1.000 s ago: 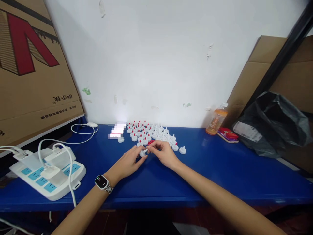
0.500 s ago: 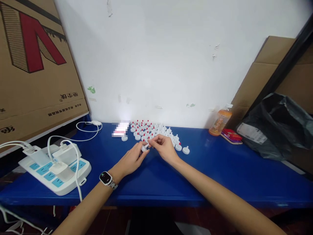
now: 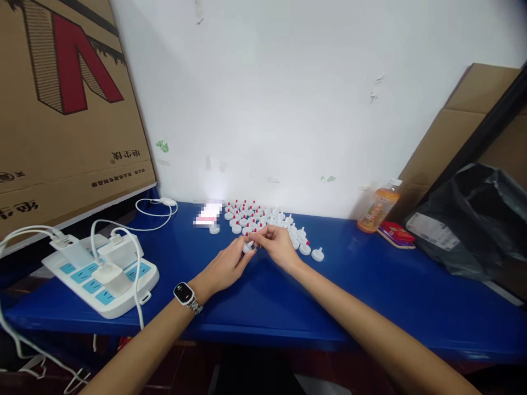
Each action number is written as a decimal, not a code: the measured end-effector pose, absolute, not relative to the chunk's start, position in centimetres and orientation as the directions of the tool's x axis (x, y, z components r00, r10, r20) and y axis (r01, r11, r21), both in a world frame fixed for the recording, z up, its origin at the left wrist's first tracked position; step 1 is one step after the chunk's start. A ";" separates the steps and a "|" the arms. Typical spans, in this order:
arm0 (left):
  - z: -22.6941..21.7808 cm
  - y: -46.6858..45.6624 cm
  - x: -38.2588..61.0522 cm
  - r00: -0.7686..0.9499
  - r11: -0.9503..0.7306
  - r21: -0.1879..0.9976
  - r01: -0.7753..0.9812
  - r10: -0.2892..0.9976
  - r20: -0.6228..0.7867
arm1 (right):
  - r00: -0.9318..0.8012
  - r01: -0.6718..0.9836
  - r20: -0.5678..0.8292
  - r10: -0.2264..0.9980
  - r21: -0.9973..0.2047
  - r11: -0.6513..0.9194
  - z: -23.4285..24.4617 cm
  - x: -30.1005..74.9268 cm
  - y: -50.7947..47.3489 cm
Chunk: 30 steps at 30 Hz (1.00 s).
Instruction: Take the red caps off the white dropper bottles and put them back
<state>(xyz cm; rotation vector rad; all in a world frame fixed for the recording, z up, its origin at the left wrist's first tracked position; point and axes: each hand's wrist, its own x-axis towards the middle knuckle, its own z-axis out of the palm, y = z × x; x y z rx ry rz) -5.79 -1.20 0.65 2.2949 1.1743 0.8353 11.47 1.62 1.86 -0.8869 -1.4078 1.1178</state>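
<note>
My left hand (image 3: 225, 267) is closed round a white nozzle cap (image 3: 248, 247), holding it tilted above the table. The fingertips of my right hand (image 3: 279, 248) are pinched together at the cap's narrow spout; whether a small red tip sits between them is hidden. Just beyond both hands stands a cluster of similar white nozzle caps (image 3: 272, 215). Those on its left side carry red tips (image 3: 234, 218), while most on the right have bare spouts. One bare-spouted nozzle cap (image 3: 318, 254) sits apart near my right wrist.
On the left of the blue table (image 3: 263, 307) lies a white power strip (image 3: 111, 311) with chargers and looping cables. A bottle of orange drink (image 3: 379, 208), a phone with a red packet (image 3: 397, 233) and a black plastic bag (image 3: 473, 219) are at the right. A large carton (image 3: 82, 137) leans at left.
The whole view has shifted slightly, so the scene sits a little further right. Both hands stay together at the nozzle cap, the right fingertips closer over its spout.
</note>
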 end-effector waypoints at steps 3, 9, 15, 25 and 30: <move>0.2 -0.7 -5.9 0.411 -0.536 0.668 0.515 0.839 0.356 | -0.130 -0.048 0.342 0.931 -0.940 0.339 2.1 9.9 1.7; 0.0 0.8 -6.7 0.306 -0.598 0.706 0.381 0.801 0.514 | -0.250 0.270 0.492 0.834 -0.792 0.548 3.6 8.0 1.0; -0.1 1.3 -8.0 0.222 -0.476 0.667 0.573 0.873 0.434 | -0.366 0.377 0.495 0.788 -0.696 0.612 6.4 9.2 3.4; 0.9 0.6 -9.0 0.149 -0.222 0.336 0.915 0.962 0.230 | -0.677 0.544 0.292 0.676 -0.419 0.727 6.2 8.6 9.2; 1.0 0.7 -9.1 0.149 -0.213 0.320 0.923 0.965 0.214 | -0.708 0.615 0.251 0.661 -0.243 0.751 4.9 8.1 9.9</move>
